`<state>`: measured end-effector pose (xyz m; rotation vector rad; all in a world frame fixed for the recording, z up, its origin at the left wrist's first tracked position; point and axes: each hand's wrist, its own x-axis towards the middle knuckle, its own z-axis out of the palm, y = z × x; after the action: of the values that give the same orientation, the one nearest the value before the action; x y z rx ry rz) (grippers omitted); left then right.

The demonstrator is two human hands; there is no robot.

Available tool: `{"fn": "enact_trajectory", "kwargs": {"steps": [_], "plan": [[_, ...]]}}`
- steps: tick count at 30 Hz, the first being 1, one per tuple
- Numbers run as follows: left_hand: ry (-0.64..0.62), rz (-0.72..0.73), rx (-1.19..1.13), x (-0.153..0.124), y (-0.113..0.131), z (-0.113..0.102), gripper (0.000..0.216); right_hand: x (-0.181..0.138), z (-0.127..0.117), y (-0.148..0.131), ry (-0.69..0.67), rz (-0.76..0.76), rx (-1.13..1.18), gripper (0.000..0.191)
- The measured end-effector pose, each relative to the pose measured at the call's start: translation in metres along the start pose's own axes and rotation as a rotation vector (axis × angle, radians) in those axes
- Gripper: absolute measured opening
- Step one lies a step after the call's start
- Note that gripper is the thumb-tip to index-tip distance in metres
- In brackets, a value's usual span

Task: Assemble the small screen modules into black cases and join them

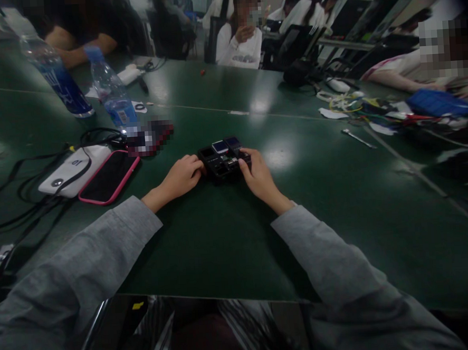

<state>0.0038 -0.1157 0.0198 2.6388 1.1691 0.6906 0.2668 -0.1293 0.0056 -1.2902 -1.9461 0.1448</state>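
A small black case with several recesses lies on the green table in front of me. A small module with a pale frame sits at its back, beside a dark screen-like square. Little parts rest in its front recesses, too small to name. My left hand is closed at the case's left edge, fingers curled against it. On the opposite side, my right hand grips the right edge, with the thumb on the near side and the index finger across the top.
Left of my hands lie a pink-rimmed phone, a white power bank and black cables. Two bottles, one blue-labelled and one clear, stand behind. At right are tangled wires, a blue pouch and a thin metal tool. People sit around the table.
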Motion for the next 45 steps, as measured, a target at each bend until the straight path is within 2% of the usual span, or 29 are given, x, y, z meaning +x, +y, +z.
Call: {"fn": "enact_trajectory", "kwargs": {"steps": [19, 22, 27, 33, 35, 40, 45], "plan": [[-0.01, -0.015, -0.033, -0.001, 0.006, -0.006, 0.019, 0.0, -0.002, 0.0, 0.007, 0.017, 0.033, 0.046], [-0.014, -0.014, -0.038, -0.001, 0.007, -0.007, 0.02, 0.0, -0.004, -0.001, 0.074, 0.039, 0.057, 0.044], [-0.017, -0.018, -0.052, -0.002, 0.008, -0.008, 0.019, 0.004, -0.013, -0.004, 0.266, 0.054, 0.035, 0.042], [-0.02, -0.027, -0.052, -0.002, 0.006, -0.007, 0.019, 0.008, -0.027, 0.017, 0.396, 0.114, -0.018, 0.043], [-0.023, -0.031, -0.055, -0.001, 0.006, -0.006, 0.019, 0.008, -0.027, 0.028, 0.353, 0.146, -0.07, 0.044], [-0.024, -0.024, -0.032, 0.0, 0.006, -0.006, 0.019, 0.004, -0.018, 0.047, 0.109, 0.202, -0.245, 0.047], [-0.032, -0.033, -0.042, -0.001, 0.008, -0.009, 0.019, 0.004, -0.018, 0.043, 0.148, 0.176, -0.27, 0.045]]}}
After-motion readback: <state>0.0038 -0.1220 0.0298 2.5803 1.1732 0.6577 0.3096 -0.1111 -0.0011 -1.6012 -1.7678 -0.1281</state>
